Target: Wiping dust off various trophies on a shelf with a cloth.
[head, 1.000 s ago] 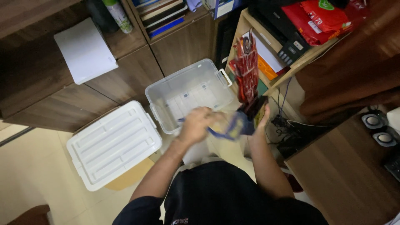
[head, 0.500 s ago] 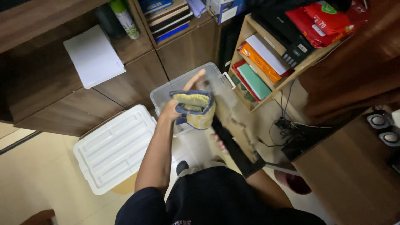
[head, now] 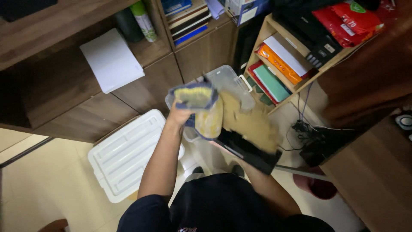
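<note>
Two hands are up above the clear plastic bin [head: 234,81]. Our left hand [head: 179,117] grips a yellow and blue cloth [head: 199,107]. Our right hand is hidden behind a tan and black bag [head: 249,133], so we cannot tell its fingers.

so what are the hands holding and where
The left hand grips a yellow and blue pouch by its lower left edge. The right hand is blurred and mostly hidden; it seems to carry a dark flat thing, grip unclear.
</note>
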